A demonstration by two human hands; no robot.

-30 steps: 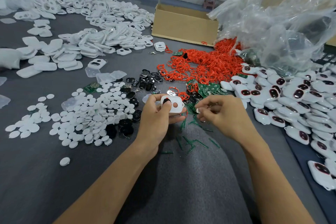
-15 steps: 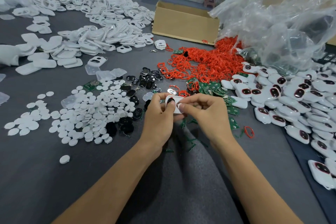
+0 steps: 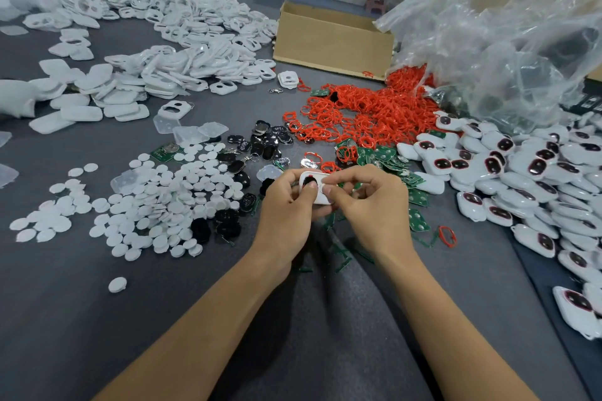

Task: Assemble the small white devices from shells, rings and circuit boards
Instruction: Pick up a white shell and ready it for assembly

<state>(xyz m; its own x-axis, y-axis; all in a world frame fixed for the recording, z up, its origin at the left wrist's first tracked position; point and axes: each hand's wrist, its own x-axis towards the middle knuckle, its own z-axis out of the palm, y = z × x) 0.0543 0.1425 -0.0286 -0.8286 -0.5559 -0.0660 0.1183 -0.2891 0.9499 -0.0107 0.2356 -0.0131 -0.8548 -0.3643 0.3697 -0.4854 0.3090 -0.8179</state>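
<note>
A small white shell (image 3: 312,180) with a dark oval window is held over the table's middle. My left hand (image 3: 288,205) grips its left side, thumb on the window. My right hand (image 3: 368,202) pinches its right end with thumb and forefinger. Red rings (image 3: 365,111) lie heaped just beyond. Green circuit boards (image 3: 387,159) are scattered to the right of my hands. A pile of white shells (image 3: 182,52) covers the far left. Assembled white devices (image 3: 527,172) with dark windows are piled at the right.
White round discs (image 3: 156,202) spread at the left, with black oval parts (image 3: 260,146) beside them. A cardboard box (image 3: 332,39) stands at the back. Crumpled clear plastic bags (image 3: 498,36) rise at the back right. One red ring (image 3: 446,236) lies alone near my right wrist.
My right hand moved left from the circuit boards to the shell and now pinches its right end. The left hand kept hold of the shell.
</note>
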